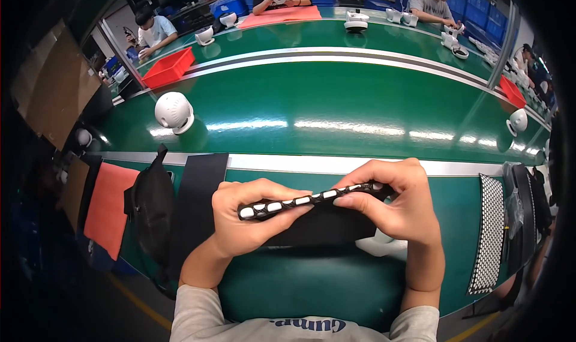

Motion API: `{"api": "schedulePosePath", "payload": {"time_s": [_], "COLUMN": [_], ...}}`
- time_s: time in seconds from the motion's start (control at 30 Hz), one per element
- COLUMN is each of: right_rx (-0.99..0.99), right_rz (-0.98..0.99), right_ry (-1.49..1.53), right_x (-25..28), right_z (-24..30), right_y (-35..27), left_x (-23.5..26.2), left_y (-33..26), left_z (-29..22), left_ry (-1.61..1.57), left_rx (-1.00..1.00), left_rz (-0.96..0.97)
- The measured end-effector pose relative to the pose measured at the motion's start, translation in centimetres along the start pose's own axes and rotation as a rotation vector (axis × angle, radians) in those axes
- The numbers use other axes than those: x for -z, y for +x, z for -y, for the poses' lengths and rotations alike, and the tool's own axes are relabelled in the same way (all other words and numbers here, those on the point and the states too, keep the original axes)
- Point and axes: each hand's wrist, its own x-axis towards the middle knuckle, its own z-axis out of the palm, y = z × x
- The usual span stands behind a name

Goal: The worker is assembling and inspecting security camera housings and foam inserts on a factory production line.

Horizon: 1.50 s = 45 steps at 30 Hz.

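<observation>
Both my hands hold a narrow black strip with a row of white pads (pixel 307 200) up above the bench, tilted so its right end is higher. My left hand (pixel 243 213) pinches its left part between thumb and fingers. Near the right end, my right hand (pixel 396 198) grips it the same way. Beneath the strip lies a black sheet (pixel 327 225), partly hidden by it and by my hands. A white curved part (pixel 384 245) rests beside my right wrist, largely covered.
Left of me are a black mat (pixel 195 204), a black pouch (pixel 153 204) and an orange sheet (pixel 111 207). A white-dotted black sheet (pixel 487 234) lies right. White round devices (pixel 173 111) stand on the green conveyor (pixel 336 93); a red bin (pixel 169 68) and co-workers are beyond.
</observation>
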Motion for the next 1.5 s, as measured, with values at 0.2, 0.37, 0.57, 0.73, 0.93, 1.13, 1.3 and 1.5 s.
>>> {"api": "schedulePosePath", "payload": {"time_s": [0.2,0.37,0.57,0.73,0.93,1.13,1.3,1.5], "right_rx": [0.026,-0.038,-0.195,-0.099,-0.008,-0.083,-0.162,-0.048], "right_rz": [-0.019,-0.006,-0.012,-0.111,-0.17,-0.117,-0.026,0.024], "right_ry": [-0.042,0.083,0.546,0.482,0.279,0.419,0.484,0.436], "right_x": [-0.4,-0.4,-1.4,-2.2,-2.5,-2.2,-1.8,-1.0], "right_z": [1.0,1.6,0.8,0.4,0.6,0.2,0.5,-0.4], "right_y": [-0.4,-0.1,-0.1,-0.1,-0.3,-0.4,-0.3,-0.4], "left_x": [0.5,0.9,1.5,1.7,1.9,1.6,1.7,1.0], "left_y": [-0.4,-0.4,-0.2,-0.1,-0.3,-0.3,-0.2,0.0], "left_z": [-0.4,-0.7,-0.2,0.0,0.1,0.3,0.2,0.3], "left_ry": [-0.005,-0.021,-0.076,0.015,0.052,0.04,0.052,-0.068], "left_rx": [0.06,0.067,0.067,-0.036,-0.102,-0.099,-0.015,0.07], "left_rz": [-0.012,-0.066,-0.24,-0.231,-0.197,-0.215,-0.271,-0.267]}}
